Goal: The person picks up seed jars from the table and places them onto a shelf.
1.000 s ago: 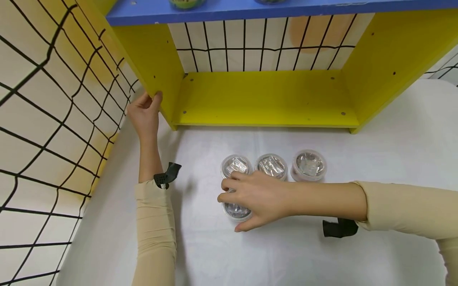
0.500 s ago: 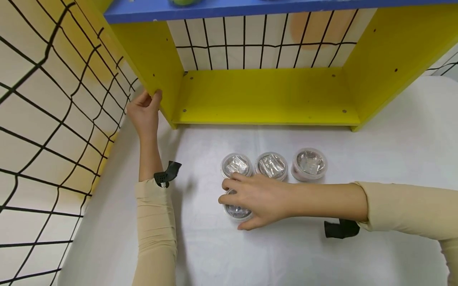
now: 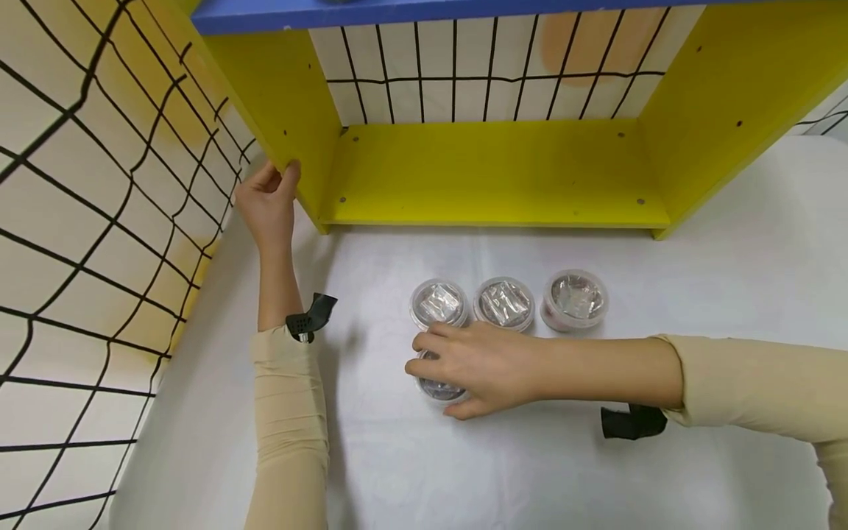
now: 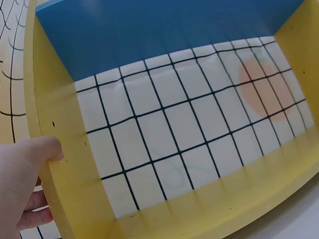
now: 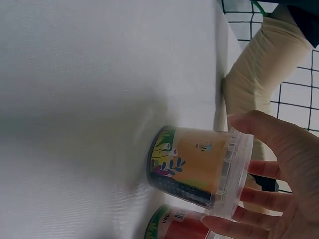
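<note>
**Gripping a Lidded Cup on the White Table, Steadying the Yellow Shelf**

Gripping a small lidded cup (image 3: 439, 386) from above: right hand (image 3: 478, 366), fingers and thumb curled round the clear lid rim, palm over the top. Seen in the right wrist view as an orange-labelled cup (image 5: 192, 168) with a leaf and bee print, standing on the white table (image 3: 596, 471), fingertips (image 5: 259, 195) wrapped over the lid edge. Positioned nearest the person, just in front of a row of three more lidded cups: left cup (image 3: 439, 302) almost touching the knuckles, middle cup (image 3: 504, 302) just beside it, right cup (image 3: 574, 299) a little apart. Glimpsed at the bottom edge of the right wrist view, a red-labelled cup (image 5: 174, 226) close beside the held one.

Clasping the front edge of the yellow shelf's left side panel (image 3: 281, 96): left hand (image 3: 268, 202), thumb on the inner face, fingers curled round the outer face. Confirmed by the left wrist view, thumb tip (image 4: 47, 149) pressed on the panel edge, fingers behind it.

Standing on the table behind the cups, the yellow shelf unit (image 3: 493, 173), open-fronted, bottom board bare, topped by a blue board (image 3: 397, 11). Backing and flanking it, a white wire grid (image 3: 86, 243) with black lines. Covering both forearms, beige sleeves (image 3: 288, 427), a black strap at each wrist.
</note>
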Motion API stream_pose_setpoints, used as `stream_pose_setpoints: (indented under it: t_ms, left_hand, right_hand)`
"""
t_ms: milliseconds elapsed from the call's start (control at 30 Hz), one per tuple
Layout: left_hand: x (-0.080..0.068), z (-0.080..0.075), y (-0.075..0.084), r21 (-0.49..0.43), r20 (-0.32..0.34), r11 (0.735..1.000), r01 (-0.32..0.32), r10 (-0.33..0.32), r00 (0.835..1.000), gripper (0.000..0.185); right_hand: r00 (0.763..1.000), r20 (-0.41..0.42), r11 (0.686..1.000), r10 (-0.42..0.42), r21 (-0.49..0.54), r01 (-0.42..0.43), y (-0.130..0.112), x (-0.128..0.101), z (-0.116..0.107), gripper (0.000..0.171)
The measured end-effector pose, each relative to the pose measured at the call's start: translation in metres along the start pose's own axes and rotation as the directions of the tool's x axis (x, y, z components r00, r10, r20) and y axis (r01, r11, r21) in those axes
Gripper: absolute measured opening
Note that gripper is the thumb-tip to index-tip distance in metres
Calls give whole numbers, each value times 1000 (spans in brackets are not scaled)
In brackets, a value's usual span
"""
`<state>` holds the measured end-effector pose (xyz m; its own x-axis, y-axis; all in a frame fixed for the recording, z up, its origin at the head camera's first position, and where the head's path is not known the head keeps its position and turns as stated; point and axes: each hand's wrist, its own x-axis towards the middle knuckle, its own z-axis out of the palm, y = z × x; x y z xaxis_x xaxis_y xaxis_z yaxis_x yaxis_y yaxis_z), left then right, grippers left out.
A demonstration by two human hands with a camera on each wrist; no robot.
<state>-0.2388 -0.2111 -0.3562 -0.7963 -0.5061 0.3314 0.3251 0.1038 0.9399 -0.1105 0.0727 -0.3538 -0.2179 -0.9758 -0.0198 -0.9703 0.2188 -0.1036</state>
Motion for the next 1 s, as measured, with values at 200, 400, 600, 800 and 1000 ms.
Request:
stream_pose_setpoints:
  t_ms: [200, 400, 600, 800, 1000]
  left_hand:
    - [0, 1, 2, -8, 2, 1000, 2, -2, 1000, 25]
    - [-1, 0, 2, -14, 1, 1000, 11, -11, 1000, 26]
    - [-1, 3, 2, -14, 6, 1000, 16, -16, 1000, 26]
    - [-1, 5, 1, 0, 7, 1000, 12, -12, 1000, 26]
    - [0, 5, 1, -7, 12, 1000, 10, -10, 1000, 26]
  right_hand:
    - [1000, 14, 1000, 0, 7, 0, 0, 0, 0, 54]
    - [1000, 30, 1000, -2, 20, 2, 0, -1, 0, 55]
    - [999, 27, 984, 36, 174, -41, 4, -4, -18, 54]
    - [997, -4, 959, 75, 274, -71, 12, -8, -49, 53]
    - [997, -52, 950, 64, 308, -45, 17, -13, -69, 53]
